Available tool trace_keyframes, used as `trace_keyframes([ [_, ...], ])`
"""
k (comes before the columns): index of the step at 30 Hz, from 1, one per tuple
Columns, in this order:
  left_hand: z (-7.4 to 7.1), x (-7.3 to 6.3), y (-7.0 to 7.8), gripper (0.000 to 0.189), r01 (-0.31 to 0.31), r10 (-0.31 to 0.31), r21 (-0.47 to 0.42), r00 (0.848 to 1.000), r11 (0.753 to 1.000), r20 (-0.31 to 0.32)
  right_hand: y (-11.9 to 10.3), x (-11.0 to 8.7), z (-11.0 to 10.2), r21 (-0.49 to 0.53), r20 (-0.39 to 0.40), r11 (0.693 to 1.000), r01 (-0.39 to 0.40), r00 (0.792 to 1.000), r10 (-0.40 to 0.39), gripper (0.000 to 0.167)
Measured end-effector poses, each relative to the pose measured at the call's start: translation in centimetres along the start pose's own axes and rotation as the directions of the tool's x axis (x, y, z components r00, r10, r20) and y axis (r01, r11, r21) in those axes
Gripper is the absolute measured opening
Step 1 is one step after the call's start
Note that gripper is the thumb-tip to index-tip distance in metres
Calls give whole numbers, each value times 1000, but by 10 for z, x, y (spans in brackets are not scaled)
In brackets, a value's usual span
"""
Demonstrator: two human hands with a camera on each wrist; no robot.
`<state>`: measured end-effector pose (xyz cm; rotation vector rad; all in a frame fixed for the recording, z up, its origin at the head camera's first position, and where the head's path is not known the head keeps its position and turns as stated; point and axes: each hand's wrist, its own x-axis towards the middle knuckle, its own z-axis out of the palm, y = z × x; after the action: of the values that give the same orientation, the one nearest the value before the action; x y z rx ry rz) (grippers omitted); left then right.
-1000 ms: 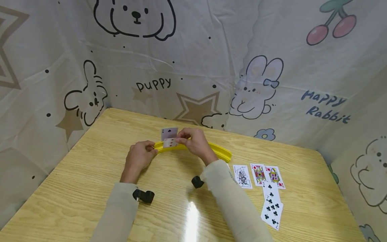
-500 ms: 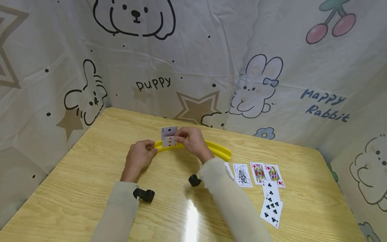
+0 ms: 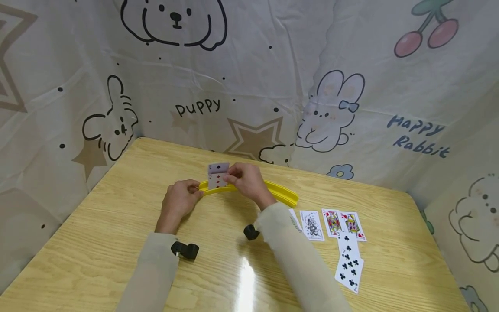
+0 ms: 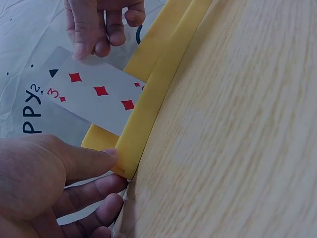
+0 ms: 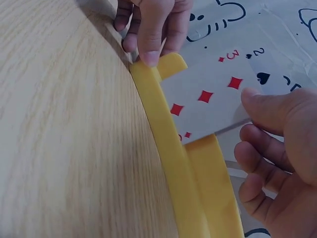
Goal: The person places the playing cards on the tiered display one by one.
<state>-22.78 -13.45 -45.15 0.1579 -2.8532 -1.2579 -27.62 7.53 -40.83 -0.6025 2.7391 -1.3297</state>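
Note:
A curved yellow card holder (image 3: 284, 196) stands on the table, and my left hand (image 3: 180, 201) pinches its left end between thumb and fingers. In the holder's front groove sits the three of diamonds (image 4: 100, 91), face toward me and leaning back. My right hand (image 3: 249, 184) pinches that card near its upper right edge, thumb (image 5: 260, 105) on the face. Directly behind it rises the two of spades (image 3: 218, 167), its lower part covered by the diamonds card. The right hand and forearm hide the middle of the holder in the head view.
To the right lie a joker (image 3: 312, 225), two overlapping face cards (image 3: 331, 223), a three of clubs (image 3: 348, 243) and a seven of clubs (image 3: 349, 274). Another card (image 3: 294, 220) is partly under the right sleeve's outline. A printed cloth (image 3: 249, 78) hangs behind the wooden table (image 3: 128, 216).
The three of diamonds has tipped back from a forward slant to stand more upright, close against the two of spades. My right hand moved slightly left with it; the left hand kept its place.

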Motion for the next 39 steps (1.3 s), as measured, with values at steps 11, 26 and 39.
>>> trace_keyframes([
  [11,-3,-3,0,36,-19,20,14,1000,1000,-9,4,-12,-21,-75,30,996,-41,999,43,28],
  [26,-5,-3,2,37,-3,3,3,1000,1000,-6,17,-42,-45,-132,25,988,-79,996,83,31],
  [39,0,-3,4,36,-2,2,4,1000,1000,1,23,-70,-64,-156,24,981,-116,992,121,35],
])
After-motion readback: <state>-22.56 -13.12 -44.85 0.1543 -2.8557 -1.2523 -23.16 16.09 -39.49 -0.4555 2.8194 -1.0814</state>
